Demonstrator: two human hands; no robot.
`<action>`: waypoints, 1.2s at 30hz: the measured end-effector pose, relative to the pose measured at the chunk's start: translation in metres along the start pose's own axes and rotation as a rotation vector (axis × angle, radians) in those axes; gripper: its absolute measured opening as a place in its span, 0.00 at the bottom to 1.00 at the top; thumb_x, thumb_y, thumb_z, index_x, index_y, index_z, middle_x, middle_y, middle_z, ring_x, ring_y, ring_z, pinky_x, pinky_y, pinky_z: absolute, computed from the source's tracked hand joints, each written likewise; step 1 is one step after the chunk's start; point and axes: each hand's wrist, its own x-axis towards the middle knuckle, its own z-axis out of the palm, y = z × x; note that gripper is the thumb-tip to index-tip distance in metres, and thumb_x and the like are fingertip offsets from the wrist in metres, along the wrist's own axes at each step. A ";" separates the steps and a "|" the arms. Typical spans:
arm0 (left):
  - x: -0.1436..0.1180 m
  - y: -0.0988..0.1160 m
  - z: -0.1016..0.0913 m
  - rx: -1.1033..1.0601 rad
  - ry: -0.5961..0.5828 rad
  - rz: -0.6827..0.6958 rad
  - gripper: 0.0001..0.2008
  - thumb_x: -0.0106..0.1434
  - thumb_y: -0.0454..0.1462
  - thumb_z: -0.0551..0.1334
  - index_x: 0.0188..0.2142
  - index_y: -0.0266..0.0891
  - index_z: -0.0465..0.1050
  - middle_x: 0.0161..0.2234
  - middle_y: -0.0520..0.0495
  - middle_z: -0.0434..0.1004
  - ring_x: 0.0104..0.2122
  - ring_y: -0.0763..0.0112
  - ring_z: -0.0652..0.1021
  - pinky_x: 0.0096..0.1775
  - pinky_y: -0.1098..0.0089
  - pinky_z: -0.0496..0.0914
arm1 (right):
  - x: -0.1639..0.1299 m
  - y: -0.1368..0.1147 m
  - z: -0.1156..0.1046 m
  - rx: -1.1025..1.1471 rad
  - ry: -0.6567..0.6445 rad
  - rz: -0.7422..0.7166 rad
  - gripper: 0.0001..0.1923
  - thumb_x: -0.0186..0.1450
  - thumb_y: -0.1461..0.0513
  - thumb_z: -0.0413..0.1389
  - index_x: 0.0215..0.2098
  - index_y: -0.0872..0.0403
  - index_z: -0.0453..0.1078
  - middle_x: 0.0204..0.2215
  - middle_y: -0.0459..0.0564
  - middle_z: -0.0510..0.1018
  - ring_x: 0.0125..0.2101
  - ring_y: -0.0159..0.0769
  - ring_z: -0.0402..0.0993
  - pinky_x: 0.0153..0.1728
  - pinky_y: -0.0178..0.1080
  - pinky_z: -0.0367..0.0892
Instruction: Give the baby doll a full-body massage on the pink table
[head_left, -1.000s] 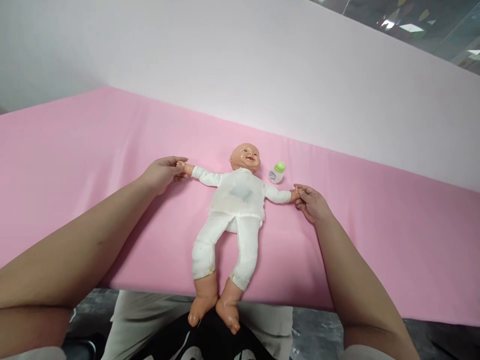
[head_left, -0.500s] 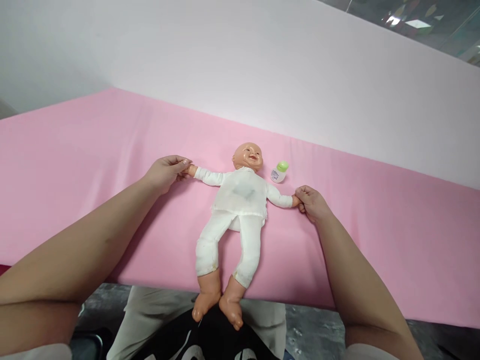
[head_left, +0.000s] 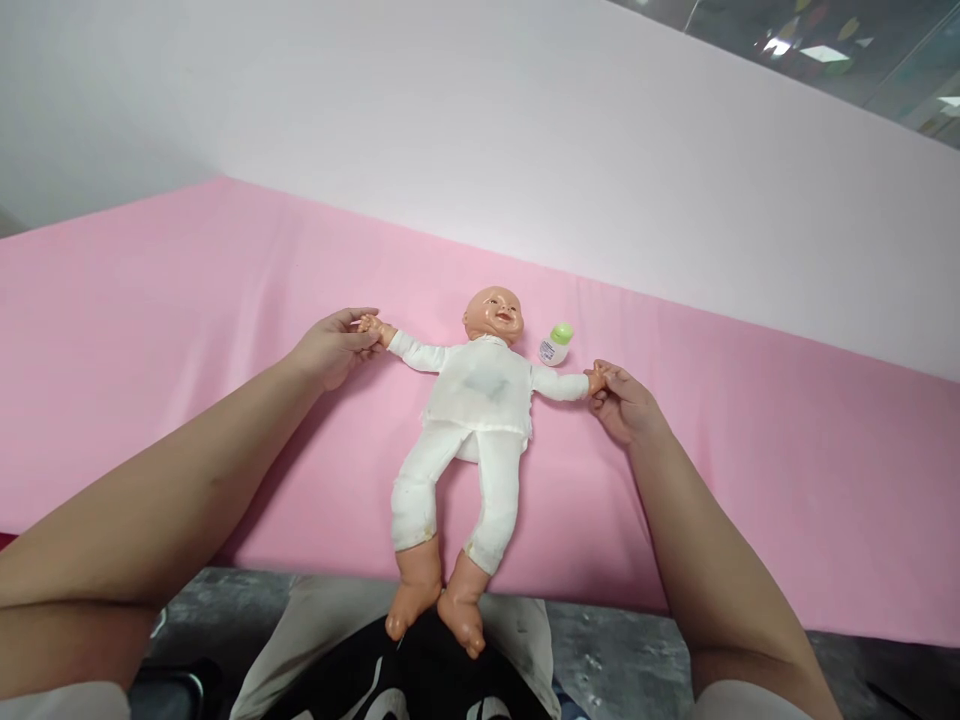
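Observation:
A baby doll (head_left: 480, 400) in a white cloth top and trousers lies face up on a pink-covered table (head_left: 187, 300), its arms stretched out to both sides. My left hand (head_left: 337, 348) holds the doll's hand on the left (head_left: 381, 330), with the fingers behind it and the thumb below. On the other side my right hand (head_left: 628, 402) has the doll's other hand (head_left: 596, 382) between thumb and fingers. Close to the doll's head stands a small clear bottle (head_left: 553, 352) with a green cap; neither hand touches it. The doll's bare feet (head_left: 461, 610) hang past the table's front edge.
A pale wall (head_left: 480, 130) rises behind the table, with a glass pane (head_left: 810, 55) at the upper right. My lap in light trousers (head_left: 300, 630) is right under the front edge. A dark object (head_left: 172, 690) sits low on the left.
My thumbs have moved off the doll's hands, which now show more. The doll's arm on the right has lifted slightly with my right hand. The bottle stays in place.

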 end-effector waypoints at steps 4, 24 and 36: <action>-0.007 0.003 0.009 -0.011 -0.106 -0.041 0.23 0.50 0.38 0.78 0.46 0.39 0.80 0.42 0.42 0.81 0.38 0.64 0.80 0.40 0.64 0.77 | -0.010 -0.002 0.022 0.080 -0.042 -0.024 0.29 0.54 0.52 0.77 0.51 0.49 0.78 0.32 0.42 0.80 0.26 0.27 0.71 0.29 0.31 0.73; -0.087 0.002 0.090 0.961 -0.409 0.919 0.18 0.70 0.38 0.61 0.57 0.43 0.79 0.56 0.44 0.84 0.56 0.56 0.82 0.61 0.53 0.74 | -0.063 0.031 0.097 -1.057 -0.248 -0.909 0.20 0.66 0.67 0.61 0.54 0.47 0.79 0.59 0.55 0.79 0.58 0.50 0.76 0.61 0.57 0.75; -0.076 0.000 0.086 0.902 -0.298 0.771 0.17 0.70 0.44 0.63 0.55 0.47 0.81 0.54 0.45 0.86 0.54 0.54 0.82 0.61 0.53 0.72 | -0.054 0.027 0.088 -1.015 -0.197 -0.891 0.20 0.70 0.61 0.60 0.59 0.45 0.77 0.57 0.54 0.81 0.57 0.50 0.79 0.60 0.56 0.76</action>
